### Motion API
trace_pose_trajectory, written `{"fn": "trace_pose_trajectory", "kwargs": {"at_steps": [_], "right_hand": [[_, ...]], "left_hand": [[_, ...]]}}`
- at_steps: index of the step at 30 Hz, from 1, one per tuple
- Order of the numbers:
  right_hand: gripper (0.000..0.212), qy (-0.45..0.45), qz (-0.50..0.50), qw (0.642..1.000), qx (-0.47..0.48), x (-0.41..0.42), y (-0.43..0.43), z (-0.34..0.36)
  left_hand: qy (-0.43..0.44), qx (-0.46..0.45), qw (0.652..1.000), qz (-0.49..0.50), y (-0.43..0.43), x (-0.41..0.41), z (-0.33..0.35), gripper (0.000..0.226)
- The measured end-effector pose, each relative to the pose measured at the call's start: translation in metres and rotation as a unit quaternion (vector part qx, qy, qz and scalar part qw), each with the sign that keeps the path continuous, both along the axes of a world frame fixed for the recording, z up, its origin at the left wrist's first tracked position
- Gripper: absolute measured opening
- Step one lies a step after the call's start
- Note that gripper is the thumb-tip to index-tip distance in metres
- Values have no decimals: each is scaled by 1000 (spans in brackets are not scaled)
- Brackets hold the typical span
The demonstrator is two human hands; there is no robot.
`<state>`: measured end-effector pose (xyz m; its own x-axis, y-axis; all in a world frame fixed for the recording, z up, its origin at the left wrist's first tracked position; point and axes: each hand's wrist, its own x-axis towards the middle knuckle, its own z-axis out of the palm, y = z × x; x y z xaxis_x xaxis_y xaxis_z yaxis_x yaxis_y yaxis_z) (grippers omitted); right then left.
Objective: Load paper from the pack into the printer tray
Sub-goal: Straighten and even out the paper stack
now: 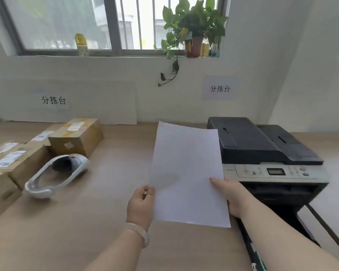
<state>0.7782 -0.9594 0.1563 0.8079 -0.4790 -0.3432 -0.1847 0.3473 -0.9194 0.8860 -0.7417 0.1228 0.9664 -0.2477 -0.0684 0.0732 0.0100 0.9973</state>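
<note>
I hold white paper (pixel 186 169) upright in front of me, above the wooden table. My left hand (pixel 140 205) pinches its lower left edge; a pale bangle circles that wrist. My right hand (pixel 230 194) grips the lower right edge, fingers behind the sheet. The printer (pixel 262 145) stands to the right, dark grey lid shut, control panel facing me. Its paper tray (pixel 311 218) is pulled out toward me, with white showing inside, partly hidden by my right forearm. The paper pack is not in view.
Several cardboard parcels (pixel 76 135) with labels sit at the left of the table (pixel 86 222). A white headset-like device (pixel 57 176) lies beside them. A potted plant (pixel 192 28) and bottles stand on the window sill beyond.
</note>
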Motion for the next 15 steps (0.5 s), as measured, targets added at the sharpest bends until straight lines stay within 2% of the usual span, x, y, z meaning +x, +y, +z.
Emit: {"fn": "trace_pose_trajectory", "kwargs": {"at_steps": [3,6,7,10,13,15], "right_hand": [[25,13,10,999,-34,9,-14,-31],[22,32,10,998,-50,14,-20,-60],[23,36,15,998,-54,15,-22,-68],[22,46,26,997,-64,16,-21,-89],[18,57,23,995,-78,21,-17,-106],[17,67,14,994,-83,25,-14,-114]], "left_hand": [[69,15,997,-18,-5,2,-25,18],[159,-9,986,-56,-6,8,-42,9],[188,-26,979,-70,-7,13,-45,11],[255,-32,956,-140,-11,32,-56,36],[266,35,944,-192,-25,47,-67,33],[190,121,954,-197,-36,57,-80,22]]}}
